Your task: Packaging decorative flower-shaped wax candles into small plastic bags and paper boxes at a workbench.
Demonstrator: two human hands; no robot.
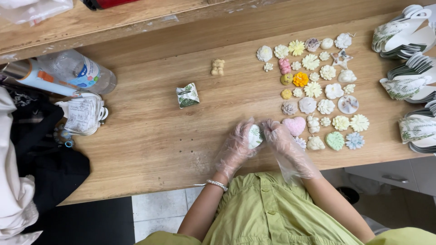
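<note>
Wooden table [150, 136] carries rows of small moulded flower shapes [313, 88] just right of the fingers. Left hand [236, 145] and right hand [281, 138], both in clear gloves, have fingers closed together around one small leaf-print packet [255, 136]; a second folded packet [187, 95] lies apart, up-left.

Small white leaf-printed paper box [255, 136], held upright, just above table edge

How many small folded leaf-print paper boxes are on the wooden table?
2. One closed leaf-print paper box lies alone mid-table; another is held between both gloved hands. The flat leaf-print stacks at right are unfolded; more may be hidden.
</note>
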